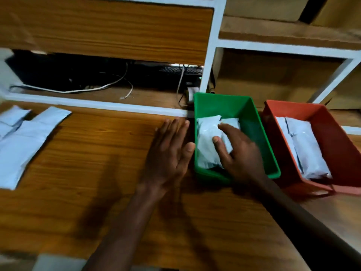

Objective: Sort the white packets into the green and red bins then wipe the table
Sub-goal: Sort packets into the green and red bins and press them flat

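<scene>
Head view only. Right hand (237,151) down inside the green bin (237,106), fingers spread and pressed on the top packet (207,141), thumb along its near side; more a flat press than a closed grip, probably to seat the packet against the bin's left wall so that later ones fit beside it. Second packet partly visible behind the fingers, toward the bin's far end. Left hand (172,151) open and flat, palm turned toward the bin's outer left wall, thumb tip touching or just beside the rim, holding nothing; likely there to stop the bin sliding under the push. Red bin (340,137) just to the right of the green one, with packets (304,147) lying lengthwise along its left side. Unsorted packets (23,137) well apart at the table's (97,173) far left, overlapping in a loose pile, so sorting judged only partly done and wiping not yet begun. No cloth in sight. No print, brand or label readable on packets or bins; picture too soft to tell.
</scene>
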The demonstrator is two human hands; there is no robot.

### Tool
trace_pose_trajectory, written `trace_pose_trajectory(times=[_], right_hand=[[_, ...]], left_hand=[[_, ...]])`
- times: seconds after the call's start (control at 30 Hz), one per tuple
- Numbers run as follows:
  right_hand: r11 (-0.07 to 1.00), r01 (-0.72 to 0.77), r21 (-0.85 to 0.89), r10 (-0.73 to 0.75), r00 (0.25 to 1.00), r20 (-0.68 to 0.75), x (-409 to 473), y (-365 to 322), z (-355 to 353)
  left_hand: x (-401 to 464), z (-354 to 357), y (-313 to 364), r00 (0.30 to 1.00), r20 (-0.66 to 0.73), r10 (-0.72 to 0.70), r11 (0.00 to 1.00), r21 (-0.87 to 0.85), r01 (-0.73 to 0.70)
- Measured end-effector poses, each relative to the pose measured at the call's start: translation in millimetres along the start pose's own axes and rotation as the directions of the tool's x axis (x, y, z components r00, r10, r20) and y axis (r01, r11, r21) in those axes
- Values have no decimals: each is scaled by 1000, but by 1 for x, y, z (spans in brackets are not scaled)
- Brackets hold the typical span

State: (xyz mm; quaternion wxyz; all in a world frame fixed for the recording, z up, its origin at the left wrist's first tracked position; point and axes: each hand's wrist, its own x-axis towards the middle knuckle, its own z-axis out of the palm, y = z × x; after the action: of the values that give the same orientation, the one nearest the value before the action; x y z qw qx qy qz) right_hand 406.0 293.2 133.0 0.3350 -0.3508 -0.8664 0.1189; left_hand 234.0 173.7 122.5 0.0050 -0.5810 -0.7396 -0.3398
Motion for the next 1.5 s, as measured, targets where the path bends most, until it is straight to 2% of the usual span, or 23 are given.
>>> trace_pose_trajectory(times=[0.07,0.13,0.23,0.4,0.57,0.67,0.77,0.83,0.97,1.1,1.27,1.4,1.5], right_hand=[[997,73,37,-69,993,-91,-29,-26,-9],[990,130,50,-124,986,-109,-61,-49,-9],[972,173,158,-158,982,-102,-109,-82,6],[933,176,313,-184,983,-3,-164,-140,46],[899,177,401,-237,966,104,-190,-217,79],[885,193,423,-267,956,123,-195,-269,105],[878,210,431,-290,949,128,-194,-325,141],[885,190,426,-277,948,154,-190,-361,169],[913,131,386,-224,952,208,-172,-429,235],[947,63,316,-141,963,230,-142,-474,288],[979,-7,206,-42,972,230,-97,-497,349],[989,-99,113,58,945,323,-61,-497,399],[989,-143,41,121,934,336,-40,-495,431]], left_hand=[[-27,-17,3,999,-41,33,999,26,-32],[-59,-34,2,996,-77,48,998,46,-45],[-120,-62,0,995,-89,-36,995,90,44],[-222,-112,-15,971,-124,-204,964,146,222],[-297,-162,-51,898,-225,-378,908,101,408],[-325,-191,-79,853,-315,-417,888,59,456],[-343,-222,-121,836,-351,-422,883,49,466],[-350,-242,-157,845,-323,-427,884,46,465],[-353,-293,-246,903,-170,-395,910,64,410],[-331,-334,-326,930,-26,-366,922,127,366],[-280,-351,-416,948,113,-298,947,162,278],[-239,-346,-488,941,231,-246,956,220,196],[-213,-344,-529,943,260,-206,955,262,137]])
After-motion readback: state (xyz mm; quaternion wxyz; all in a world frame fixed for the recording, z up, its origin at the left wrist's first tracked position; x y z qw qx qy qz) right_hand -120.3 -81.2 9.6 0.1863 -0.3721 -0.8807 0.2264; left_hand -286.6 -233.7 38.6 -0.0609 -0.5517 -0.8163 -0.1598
